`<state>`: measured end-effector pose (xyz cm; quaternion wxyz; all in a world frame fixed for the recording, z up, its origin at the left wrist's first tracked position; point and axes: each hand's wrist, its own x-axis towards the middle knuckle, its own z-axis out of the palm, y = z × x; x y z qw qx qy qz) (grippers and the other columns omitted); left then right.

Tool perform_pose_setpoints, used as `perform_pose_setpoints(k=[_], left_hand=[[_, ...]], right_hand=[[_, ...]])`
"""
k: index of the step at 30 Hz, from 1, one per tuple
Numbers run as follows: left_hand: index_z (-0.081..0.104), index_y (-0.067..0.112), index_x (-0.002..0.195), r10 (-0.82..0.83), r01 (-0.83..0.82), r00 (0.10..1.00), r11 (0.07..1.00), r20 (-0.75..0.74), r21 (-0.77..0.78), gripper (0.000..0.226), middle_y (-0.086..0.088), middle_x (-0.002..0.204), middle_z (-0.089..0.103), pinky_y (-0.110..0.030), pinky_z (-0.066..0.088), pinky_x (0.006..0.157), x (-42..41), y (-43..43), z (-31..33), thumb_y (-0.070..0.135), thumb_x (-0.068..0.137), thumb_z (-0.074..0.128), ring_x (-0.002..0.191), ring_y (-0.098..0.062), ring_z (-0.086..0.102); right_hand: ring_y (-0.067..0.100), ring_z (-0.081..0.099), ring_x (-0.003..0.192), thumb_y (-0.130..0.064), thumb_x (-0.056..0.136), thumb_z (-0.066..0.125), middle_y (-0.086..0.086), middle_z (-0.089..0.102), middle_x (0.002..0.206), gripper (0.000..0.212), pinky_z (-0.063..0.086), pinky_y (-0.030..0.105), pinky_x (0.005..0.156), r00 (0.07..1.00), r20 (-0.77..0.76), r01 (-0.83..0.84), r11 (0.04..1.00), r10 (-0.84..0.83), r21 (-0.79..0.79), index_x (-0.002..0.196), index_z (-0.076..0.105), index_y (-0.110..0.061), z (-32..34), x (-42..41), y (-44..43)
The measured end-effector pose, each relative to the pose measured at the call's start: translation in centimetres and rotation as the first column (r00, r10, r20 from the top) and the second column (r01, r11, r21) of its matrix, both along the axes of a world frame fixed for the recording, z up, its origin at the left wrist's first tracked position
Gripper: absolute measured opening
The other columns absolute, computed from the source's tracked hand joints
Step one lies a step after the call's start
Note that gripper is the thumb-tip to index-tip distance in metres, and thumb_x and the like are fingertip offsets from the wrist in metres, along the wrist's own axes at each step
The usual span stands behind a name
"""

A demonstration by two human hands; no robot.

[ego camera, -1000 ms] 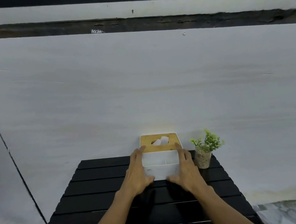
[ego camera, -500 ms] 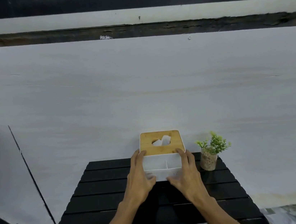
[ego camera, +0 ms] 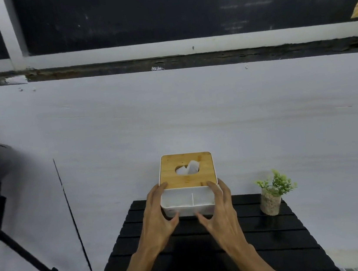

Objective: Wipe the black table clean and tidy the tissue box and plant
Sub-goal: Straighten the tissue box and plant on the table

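Observation:
A white tissue box [ego camera: 186, 175] with a bamboo lid and a tissue poking from its slot is held above the far edge of the black slatted table [ego camera: 210, 245]. My left hand [ego camera: 157, 217] grips its left side and my right hand [ego camera: 222, 211] grips its right side, thumbs under the front. The box has two open front compartments. A small green plant [ego camera: 272, 193] in a glass pot filled with pebbles stands at the table's far right corner, clear of my right hand.
A pale wall [ego camera: 171, 118] rises right behind the table, with a dark window above. A black folding stand [ego camera: 1, 227] sits to the left on the marbled floor. A thin black cord [ego camera: 72, 217] hangs down the wall.
Both hands have lifted the tissue box off the table and tilted its lid toward me. The plant has stayed put. My view has swung up and to the left.

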<state>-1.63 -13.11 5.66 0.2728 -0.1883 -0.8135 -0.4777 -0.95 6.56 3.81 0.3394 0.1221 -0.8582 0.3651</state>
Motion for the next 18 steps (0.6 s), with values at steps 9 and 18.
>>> perform_pose_setpoints(k=[9, 18], left_hand=[[0.038, 0.021, 0.142, 0.03, -0.023, 0.985, 0.999, 0.17, -0.043, 0.086, -0.001, 0.14, 0.044, 0.0, 0.035, 0.09, -2.5, -3.1, -2.7, 0.017, 0.064, 0.075, 0.12, 0.0, 0.044], [0.036, 0.032, 0.138, 0.02, -0.014, 0.961, 1.0, 0.275, -0.023, 0.086, 0.009, 0.135, 0.045, -0.016, 0.041, 0.092, -4.2, -3.2, -4.6, 0.018, 0.062, 0.075, 0.121, -0.007, 0.047]], right_hand=[[0.01, 0.047, 0.111, -0.029, 0.077, 0.084, 0.003, 0.024, 0.154, 0.09, 0.057, 0.031, 0.089, 0.99, 0.14, -0.004, 1.0, 0.001, 0.016, 0.145, 0.026, -0.032, -2.8, -2.4, -3.2], [0.01, 0.043, 0.103, -0.031, 0.076, 0.079, 0.004, 0.03, 0.146, 0.085, 0.053, 0.028, 0.085, 0.968, 0.252, -0.022, 0.999, 0.011, 0.041, 0.145, 0.03, -0.023, -4.4, -3.8, -3.2]])
